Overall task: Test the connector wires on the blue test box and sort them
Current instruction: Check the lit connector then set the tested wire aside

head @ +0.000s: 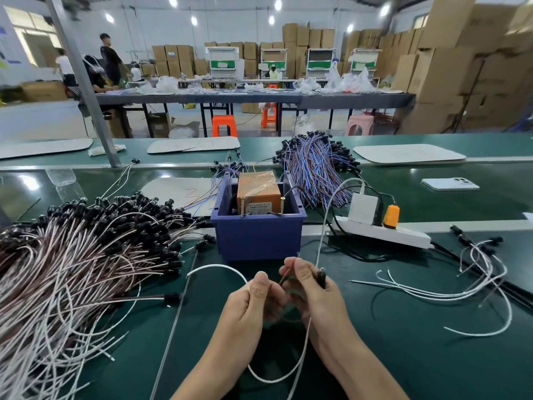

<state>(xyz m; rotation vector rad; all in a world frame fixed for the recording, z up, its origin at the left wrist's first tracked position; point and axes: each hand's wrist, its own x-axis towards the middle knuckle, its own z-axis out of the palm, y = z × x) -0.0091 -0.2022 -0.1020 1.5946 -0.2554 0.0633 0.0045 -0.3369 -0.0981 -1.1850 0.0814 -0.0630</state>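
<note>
Far left: big loose pile of connector wires (pixel 86 255) on the green matte surface (pixel 403 356). The leads are thin brown and white, each with a ribbed black plug. Plugs mostly point away from us and right, with the bare tails fanned toward the near-left edge.

Our left hand (pixel 251 301) has its fingers curled, thumb on top, pinching a white wire (pixel 216 268). That wire arcs up and left from the pinch, and its free end points left.

Just behind the hands is the blue test box (pixel 258 235), a rectangular plastic bin with its open top up. An orange block (pixel 258 189) wrapped in glossy tape sits inside, long axis running away from us. Two brass-coloured pins stand upright at its near edge.

Our right hand (pixel 311 293) has its fingers closed around a black connector (pixel 321 277), held roughly upright with the tip toward the box. A thin brown lead pokes up between the fingertips. A white strand drops between our wrists and loops toward us; we can't tell whether it belongs to that connector.

Behind the box on the right is a bundle of blue-and-brown wires (pixel 317 166), black plugs on its far side.

Right of the box is a white power strip (pixel 383 230) carrying an orange plug (pixel 392 216). Further right, a small batch of white wires (pixel 461 284) lies flat, running mostly left-right.
</note>
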